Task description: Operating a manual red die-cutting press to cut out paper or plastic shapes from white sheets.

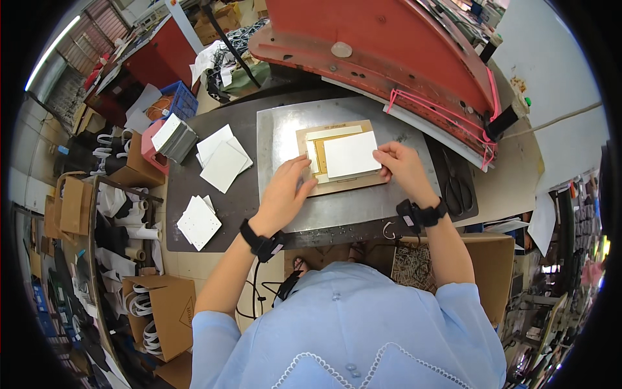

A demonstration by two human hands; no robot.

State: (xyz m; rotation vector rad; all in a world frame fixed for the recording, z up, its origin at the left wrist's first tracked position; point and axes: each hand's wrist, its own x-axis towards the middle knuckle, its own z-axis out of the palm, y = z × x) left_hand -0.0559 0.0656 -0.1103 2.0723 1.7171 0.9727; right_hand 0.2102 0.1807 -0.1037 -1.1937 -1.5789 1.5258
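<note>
My right hand [405,170] pinches the right edge of a white rectangular card [352,155]. The card lies over a tan board [302,137] with a gold-coloured frame [320,157] on it, covering the frame's right part. At the board's left edge is my left hand [285,188], thumb and fingers apart, holding nothing; its fingertips touch or nearly touch the board. Beneath the board is a shiny metal plate [275,133] on a dark table [249,223].
White cards lie in loose piles, one upper left [223,166] and one lower left [199,223], near a thick card stack [173,138]. A red machine [389,45] overhangs the far side. Black scissors [458,193] lie at right, above a cardboard box [486,259].
</note>
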